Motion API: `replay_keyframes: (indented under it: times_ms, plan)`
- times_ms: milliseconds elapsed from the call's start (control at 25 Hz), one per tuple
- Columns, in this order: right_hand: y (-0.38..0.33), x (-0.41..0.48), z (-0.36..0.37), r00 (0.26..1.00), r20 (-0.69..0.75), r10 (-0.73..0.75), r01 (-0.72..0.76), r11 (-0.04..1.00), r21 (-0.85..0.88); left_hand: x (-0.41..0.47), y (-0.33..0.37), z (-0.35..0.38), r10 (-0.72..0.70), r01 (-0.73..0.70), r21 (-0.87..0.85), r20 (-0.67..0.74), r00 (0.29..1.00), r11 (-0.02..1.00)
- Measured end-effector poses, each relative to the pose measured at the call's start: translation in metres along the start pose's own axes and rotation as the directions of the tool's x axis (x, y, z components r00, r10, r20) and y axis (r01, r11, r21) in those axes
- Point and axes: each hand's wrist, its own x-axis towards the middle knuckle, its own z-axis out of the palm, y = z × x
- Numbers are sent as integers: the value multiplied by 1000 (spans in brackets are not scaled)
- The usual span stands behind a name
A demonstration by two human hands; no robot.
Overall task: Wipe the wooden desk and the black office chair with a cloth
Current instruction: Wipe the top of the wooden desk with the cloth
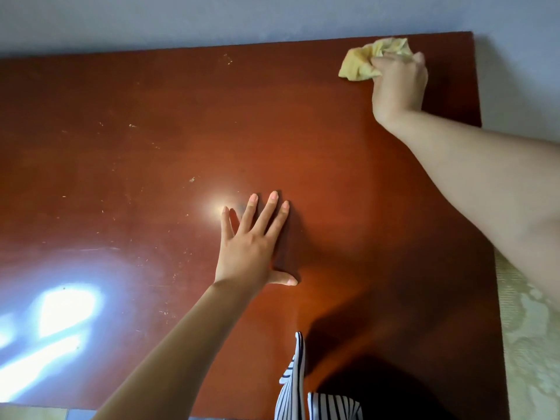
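One cloth (368,60), one desk (318,153), two bare hands: you lean over the reddish-brown wooden top, which fills nearly the whole view and runs with its long axis left to right against a pale wall (212,19). Your right hand (398,86) is clenched around the crumpled yellow cloth, pressing it on the desk at the far right corner, just short of the back edge; the loose bunch of fabric spills out to the left of your fist. Your left hand (251,247) lies flat and empty near the middle of the desk, fingers spread and pointing away from you. Pale specks and scratches dot the glossy surface, and bright glare sits at lower left. A striped garment (295,389) hangs at the near edge.
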Motion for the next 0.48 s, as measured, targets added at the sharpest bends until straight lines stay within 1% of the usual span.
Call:
replay_keyframes:
  times_ms: [120,240,320,400,480]
  plan:
    - [-35,14,7,992,58,-112,112,994,18,-2,0,2,7,-7,-23,1,1000,1000]
    - [-74,21,13,958,153,-244,244,970,22,-2,1,1,10,-10,-50,17,1000,999]
    - [-103,23,19,914,249,-319,314,947,60,-1,1,-1,6,-4,-61,27,1000,998]
    - [-131,24,24,854,354,-381,375,923,89,-1,1,-3,1,3,-82,48,999,997]
    - [-154,27,29,801,419,-429,427,898,103,0,4,-4,-1,6,-90,63,998,996]
